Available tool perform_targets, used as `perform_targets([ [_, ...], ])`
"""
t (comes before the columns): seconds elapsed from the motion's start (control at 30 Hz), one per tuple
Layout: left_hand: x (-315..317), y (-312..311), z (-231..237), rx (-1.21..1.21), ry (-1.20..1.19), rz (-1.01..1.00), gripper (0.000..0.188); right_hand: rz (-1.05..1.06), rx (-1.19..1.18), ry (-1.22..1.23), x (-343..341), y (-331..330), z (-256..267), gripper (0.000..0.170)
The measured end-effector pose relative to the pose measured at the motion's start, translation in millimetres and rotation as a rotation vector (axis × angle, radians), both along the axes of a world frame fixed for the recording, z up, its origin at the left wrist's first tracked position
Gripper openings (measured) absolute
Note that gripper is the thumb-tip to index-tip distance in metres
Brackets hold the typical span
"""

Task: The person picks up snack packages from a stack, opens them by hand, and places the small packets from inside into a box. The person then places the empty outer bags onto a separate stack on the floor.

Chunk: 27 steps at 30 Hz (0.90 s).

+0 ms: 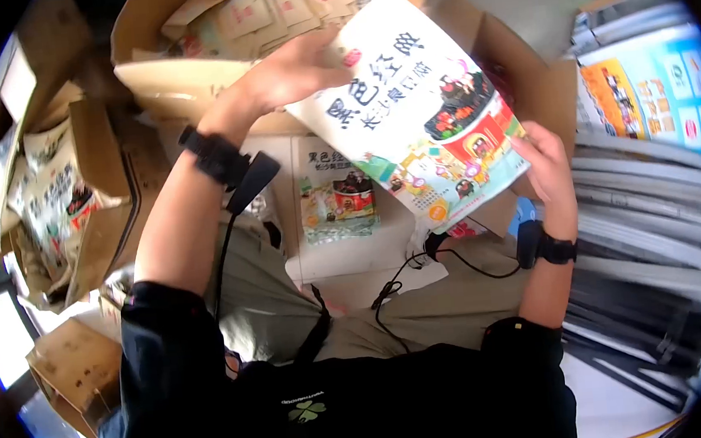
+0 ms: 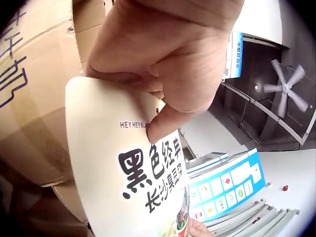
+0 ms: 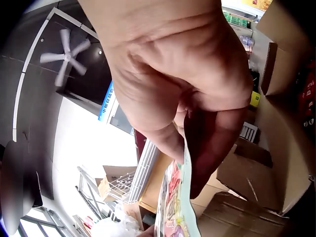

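A large white printed food pouch (image 1: 404,114) is held up tilted in front of the person, its printed front facing up. My left hand (image 1: 292,74) grips the upper left edge, and in the left wrist view the thumb (image 2: 170,121) presses on the front beside the black lettering. On the pouch's lower right edge, my right hand (image 1: 547,160) pinches it. From the right wrist, the pouch (image 3: 177,197) appears edge-on between thumb and fingers. A second pouch (image 1: 338,195) with similar printing lies below on a white tiled surface between the person's legs.
Ahead stands an open cardboard box (image 1: 188,83) holding several small tan packets (image 1: 286,12). Another open carton (image 1: 99,157) at the left contains pouches. Long stacked strips (image 1: 641,202) lie at the right. A black cable (image 1: 383,300) crosses the person's lap.
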<state>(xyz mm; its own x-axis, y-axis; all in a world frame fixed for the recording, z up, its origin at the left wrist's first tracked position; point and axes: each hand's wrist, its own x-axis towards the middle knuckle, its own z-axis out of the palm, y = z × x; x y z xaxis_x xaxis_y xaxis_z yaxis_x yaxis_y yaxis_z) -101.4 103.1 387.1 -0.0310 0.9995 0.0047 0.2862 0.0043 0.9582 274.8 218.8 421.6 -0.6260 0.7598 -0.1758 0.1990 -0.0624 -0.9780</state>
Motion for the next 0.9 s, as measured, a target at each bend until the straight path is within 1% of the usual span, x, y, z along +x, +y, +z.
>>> perform_targets([
  [0.07, 2, -4, 17, -0.09, 0.254, -0.062, 0.059, 0.016, 0.012, -0.064, 5, -4, -12, 0.014],
  [0.1, 4, -4, 11, -0.101, 0.284, 0.005, 0.058, -0.005, 0.006, -0.073, 3, -9, -19, 0.01],
  [0.13, 1, 11, 15, -0.15, 0.292, 0.07, 0.057, 0.021, -0.033, -0.101, -4, 5, -15, 0.01],
  [0.2, 0, 19, 15, -0.166, 0.3, 0.096, 0.055, -0.005, -0.08, -0.108, -3, 2, -24, 0.008],
  [0.27, -6, 32, 7, -0.124, 0.46, 0.068, 0.05, 0.029, -0.075, -0.13, -1, -2, -34, 0.007],
  [0.3, -10, 27, 4, -0.172, 0.539, 0.026, 0.045, 0.024, -0.123, -0.134, -5, -17, -46, 0.008],
  [0.33, -11, 19, 1, -0.167, 0.538, 0.049, 0.045, 0.024, -0.164, -0.133, -8, -36, -64, 0.008],
  [0.4, -10, 0, -2, -0.266, 0.788, 0.029, 0.042, -0.017, -0.368, -0.07, -4, -70, -119, 0.009],
  [0.43, -14, -5, -8, -0.254, 0.784, 0.055, 0.04, -0.022, -0.433, -0.042, -5, -85, -142, 0.011],
  [0.47, -15, -1, -20, -0.269, 0.853, 0.059, 0.039, -0.018, -0.501, -0.023, -5, -97, -163, 0.013],
  [0.53, -16, -10, -5, -0.281, 0.826, 0.07, 0.037, -0.198, -0.65, -0.048, -5, -117, -211, 0.018],
  [0.6, -17, -7, -6, -0.302, 0.829, 0.092, 0.036, -0.334, -0.769, -0.093, -1, -123, -262, 0.021],
  [0.63, -17, -6, -8, -0.307, 0.846, 0.078, 0.035, -0.327, -0.766, -0.104, -2, -125, -282, 0.021],
  [0.7, -15, -6, -7, -0.313, 0.844, 0.082, 0.034, -0.39, -0.71, -0.032, -13, -127, -317, 0.022],
  [0.73, -14, -6, -6, -0.317, 0.852, 0.084, 0.034, -0.394, -0.707, -0.032, -19, -127, -332, 0.022],
  [0.8, -14, -6, -5, -0.295, 0.853, 0.095, 0.034, -0.503, -0.777, -0.071, -34, -126, -355, 0.024],
  [0.83, -14, -7, -5, -0.279, 0.853, 0.11, 0.034, -0.503, -0.776, -0.069, -44, -127, -357, 0.024],
  [0.9, -15, -7, -5, -0.267, 0.848, 0.116, 0.034, -0.521, -0.751, -0.16, -58, -130, -361, 0.024],
])
